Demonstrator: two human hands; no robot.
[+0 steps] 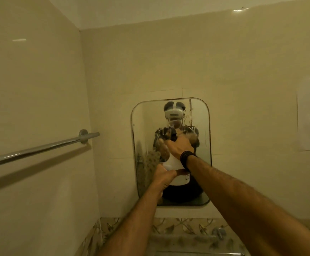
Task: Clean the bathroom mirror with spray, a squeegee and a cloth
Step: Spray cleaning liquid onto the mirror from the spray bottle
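Running left to right: towel rail (39,149), then left hand (162,179) cupping the spray bottle (172,163) base, right hand (179,145) closed round its trigger, facing the streaked mirror (202,126). Overspraying could send drips down the glass onto the wall below.

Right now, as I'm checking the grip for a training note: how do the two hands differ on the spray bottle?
The right hand grips the top of the spray bottle at the dark trigger head; the left hand holds its white body lower down. The right wrist wears a dark band; the left is bare. Both hold the bottle before the mirror.
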